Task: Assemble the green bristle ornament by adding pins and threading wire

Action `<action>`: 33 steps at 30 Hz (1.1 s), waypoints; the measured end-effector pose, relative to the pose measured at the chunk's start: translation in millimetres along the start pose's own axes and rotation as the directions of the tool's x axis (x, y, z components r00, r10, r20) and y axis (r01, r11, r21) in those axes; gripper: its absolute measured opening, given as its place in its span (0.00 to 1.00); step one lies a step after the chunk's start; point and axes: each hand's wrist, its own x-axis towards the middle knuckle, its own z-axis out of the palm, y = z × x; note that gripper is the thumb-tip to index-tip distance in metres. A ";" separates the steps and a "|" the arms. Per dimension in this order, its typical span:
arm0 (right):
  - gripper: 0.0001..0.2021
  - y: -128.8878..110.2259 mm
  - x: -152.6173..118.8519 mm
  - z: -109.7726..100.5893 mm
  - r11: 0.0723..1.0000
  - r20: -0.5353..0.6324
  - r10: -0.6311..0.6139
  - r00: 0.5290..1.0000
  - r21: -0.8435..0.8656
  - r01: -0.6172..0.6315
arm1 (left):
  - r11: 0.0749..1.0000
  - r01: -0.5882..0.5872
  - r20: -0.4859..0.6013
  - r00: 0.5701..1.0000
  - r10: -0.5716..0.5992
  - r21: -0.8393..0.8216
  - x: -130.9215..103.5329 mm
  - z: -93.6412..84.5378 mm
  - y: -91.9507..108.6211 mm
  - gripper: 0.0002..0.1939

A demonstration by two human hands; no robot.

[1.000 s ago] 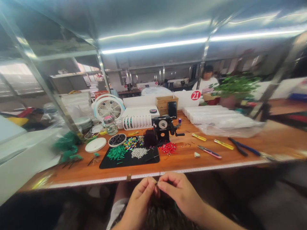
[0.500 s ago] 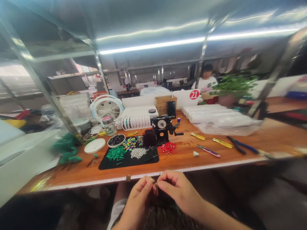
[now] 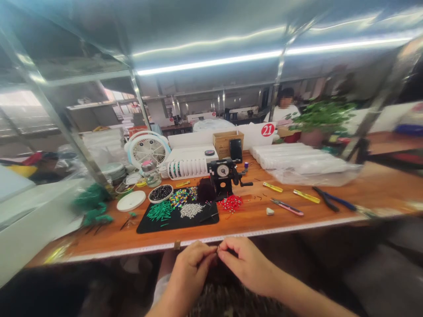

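Note:
My left hand and my right hand meet fingertip to fingertip just in front of the table's near edge, above my lap. Both are closed in a pinch. Something thin and dark shows between the fingertips, too small to name. Beyond the hands, a black mat carries green tube pieces, silvery beads and multicoloured beads. A round dish of black beads sits at its back left corner. A dark ball of thread lies by a hand-cranked counter.
Red pieces lie in front of the counter. To the right are a pink utility knife, yellow-handled tools and pliers. A fan and plastic-wrapped rolls stand behind. A person sits across.
My fingertips have shifted slightly right and come closer together. The left fingers are straighter, pointing at the right fingertips. Things on the table stay put.

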 end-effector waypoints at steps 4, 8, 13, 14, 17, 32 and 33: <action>0.08 -3.2 -0.7 -2.5 0.996 -0.050 -0.010 0.999 -0.089 0.005 | 0.999 -0.034 -0.028 0.999 0.033 -0.023 -2.6 3.2 -0.8 0.04; 0.08 -6.6 -0.1 -6.2 0.997 -0.032 0.001 1.000 -0.075 -0.003 | 0.995 0.098 -0.011 0.995 -0.098 0.012 -2.4 4.2 5.7 0.06; 0.08 -8.4 3.0 -10.8 0.999 0.040 0.028 0.999 0.032 -0.030 | 0.874 0.325 0.216 0.941 -0.261 -0.361 1.5 3.2 8.8 0.12; 0.09 -8.6 3.1 -11.1 0.999 0.033 0.026 0.999 0.024 -0.027 | 0.852 0.346 0.229 0.934 -0.274 -0.393 2.1 3.0 8.4 0.13; 0.08 -9.6 1.6 -10.9 0.999 0.004 0.008 1.000 -0.036 -0.008 | 0.842 0.363 0.212 0.930 -0.300 -0.398 3.3 2.9 8.3 0.13; 0.08 -9.9 3.5 -18.4 0.994 0.083 -0.028 0.996 -0.100 0.036 | 0.853 0.379 0.256 0.919 -0.301 -0.359 2.9 1.2 2.7 0.06; 0.08 -9.5 3.9 -18.6 0.997 0.089 -0.017 0.996 -0.072 0.023 | 0.851 0.379 0.263 0.918 -0.296 -0.365 2.9 1.5 0.9 0.05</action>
